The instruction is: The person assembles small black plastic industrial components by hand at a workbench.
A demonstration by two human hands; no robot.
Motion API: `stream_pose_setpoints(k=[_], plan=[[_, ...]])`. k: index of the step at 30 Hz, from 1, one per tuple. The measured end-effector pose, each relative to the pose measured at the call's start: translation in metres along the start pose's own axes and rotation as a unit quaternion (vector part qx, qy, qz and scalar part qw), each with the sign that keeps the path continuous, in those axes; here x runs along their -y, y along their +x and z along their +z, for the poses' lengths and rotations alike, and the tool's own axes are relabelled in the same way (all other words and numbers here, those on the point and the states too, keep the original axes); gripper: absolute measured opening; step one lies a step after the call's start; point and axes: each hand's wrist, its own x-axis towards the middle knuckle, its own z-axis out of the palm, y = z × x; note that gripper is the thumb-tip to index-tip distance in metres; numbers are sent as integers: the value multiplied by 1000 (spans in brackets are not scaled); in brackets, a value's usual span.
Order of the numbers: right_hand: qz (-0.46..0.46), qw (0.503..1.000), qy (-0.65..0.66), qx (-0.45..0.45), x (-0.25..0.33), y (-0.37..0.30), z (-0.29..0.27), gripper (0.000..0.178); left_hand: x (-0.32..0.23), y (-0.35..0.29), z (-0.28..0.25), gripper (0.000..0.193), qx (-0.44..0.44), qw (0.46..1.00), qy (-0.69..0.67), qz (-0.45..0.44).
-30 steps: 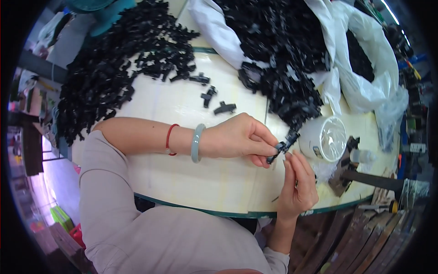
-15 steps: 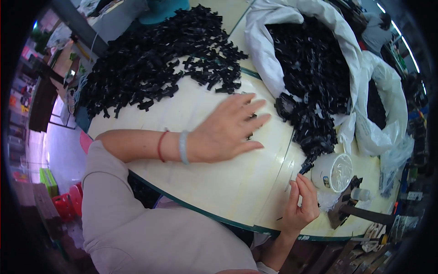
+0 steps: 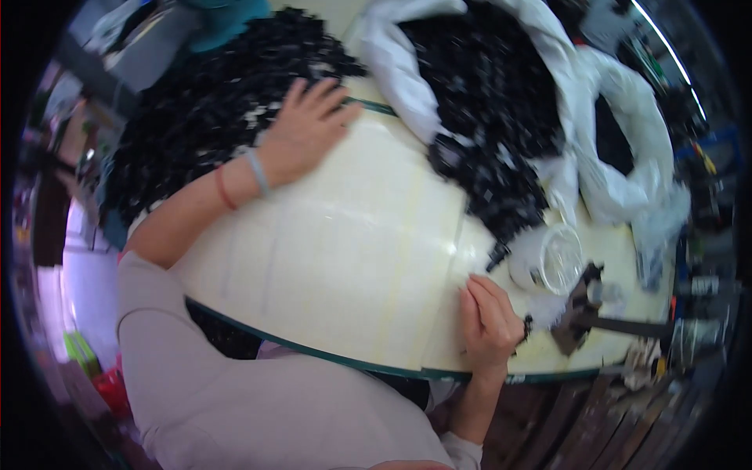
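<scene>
My left hand lies palm down with its fingers spread, at the right edge of a wide heap of small black plastic pieces. Whether any pieces are under its palm is hidden. My right hand is low over the right part of the cream tabletop, thumb and fingers drawn together in a pinch; what they hold, if anything, is too small to make out. Just beyond its fingertips, a trail of black pieces spills from a big white sack full of them.
A white round tub stands right of my right hand, beside a dark metal tool with a long handle. A second white sack is behind it. A teal container stands beyond the heap. The green table edge runs by my body.
My left hand has swept left and away from me, from the middle of the table to the heap. My right hand stays pinched near the tub. The whole view has shifted.
</scene>
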Motion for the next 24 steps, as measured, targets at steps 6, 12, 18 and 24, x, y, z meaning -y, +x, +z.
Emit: stream_pose_setpoints(k=[6, 12, 18, 24], plan=[[64, 992, -75, -78, 0, -18, -26, 16, -17, 7, -21, 45, -66, 995, -58, 46], [288, 941, -141, -110, -2, -56, -69, 23, -112, 34, -48, 42, -69, 918, -276, 277], [335, 939, -71, -21, 7, -64, -72, 30, -178, 61, -27, 40, -82, 860, -338, 372], [257, 961, -100, -32, 6, -59, -54, 28, -173, 52, -20, 36, -70, 853, -327, 400]])
